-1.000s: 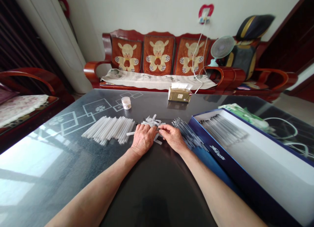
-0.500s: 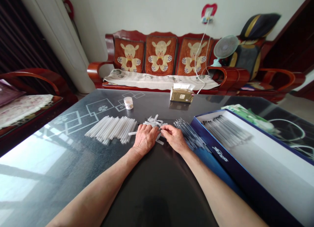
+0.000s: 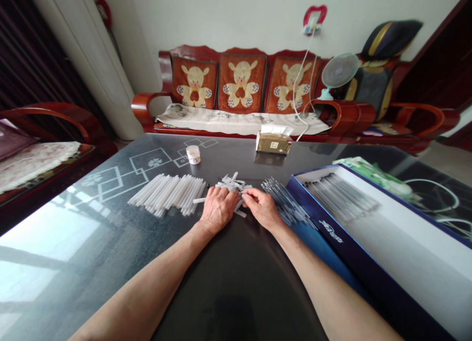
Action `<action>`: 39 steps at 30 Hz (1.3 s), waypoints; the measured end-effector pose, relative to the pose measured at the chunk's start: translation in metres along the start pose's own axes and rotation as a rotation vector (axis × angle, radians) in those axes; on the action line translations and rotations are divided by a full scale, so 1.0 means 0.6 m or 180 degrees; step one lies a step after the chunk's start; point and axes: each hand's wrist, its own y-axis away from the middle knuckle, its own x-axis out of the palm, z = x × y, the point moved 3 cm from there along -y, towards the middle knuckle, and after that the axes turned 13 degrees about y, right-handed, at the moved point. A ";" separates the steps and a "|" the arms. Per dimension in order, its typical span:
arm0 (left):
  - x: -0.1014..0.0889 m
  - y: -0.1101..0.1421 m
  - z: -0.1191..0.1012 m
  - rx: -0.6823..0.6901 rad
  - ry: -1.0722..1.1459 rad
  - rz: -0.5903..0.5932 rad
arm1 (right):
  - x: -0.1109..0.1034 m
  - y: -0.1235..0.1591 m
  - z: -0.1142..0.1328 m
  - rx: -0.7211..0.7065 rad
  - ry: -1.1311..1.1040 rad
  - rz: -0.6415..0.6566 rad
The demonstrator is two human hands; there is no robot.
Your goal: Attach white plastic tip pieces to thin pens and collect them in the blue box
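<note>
My left hand (image 3: 219, 208) is closed around a white pen barrel (image 3: 199, 200), whose end sticks out to the left of the fist. Close beside it, my right hand (image 3: 260, 206) pinches something small and dark at the barrel's other end, mostly hidden by the fingertips. Just beyond both hands lies a loose heap of short whitish plastic pieces (image 3: 230, 180), which look like pen caps. A row of white pen barrels (image 3: 167, 193) lies to the left. Thin dark pen refills (image 3: 285, 201) are spread to the right of my right hand.
A blue-edged box (image 3: 398, 238) with a white inside stands at the right, holding a row of clear pens (image 3: 342, 196). A small white tub (image 3: 192, 155) and a tissue box (image 3: 273, 140) stand farther back. Green packaging (image 3: 376, 174) and a white cable (image 3: 455, 196) lie behind the box.
</note>
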 end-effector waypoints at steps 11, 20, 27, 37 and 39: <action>-0.003 -0.001 -0.002 0.0021 -0.0027 0.0023 | -0.014 0.004 0.016 0.0130 0.0177 -0.0026; 0.000 0.000 0.000 -0.0013 -0.0084 0.0039 | 0.004 -0.002 -0.009 -0.0156 0.0000 0.0081; -0.001 0.000 -0.001 0.0034 -0.0084 0.0001 | -0.010 0.007 0.018 -0.0009 0.0527 0.0013; -0.001 0.000 -0.001 -0.0043 -0.0078 0.0120 | -0.002 0.003 0.007 -0.0200 0.0315 0.0070; 0.000 0.000 -0.001 -0.0045 -0.0073 0.0139 | -0.006 0.005 0.010 -0.0202 0.0469 -0.0006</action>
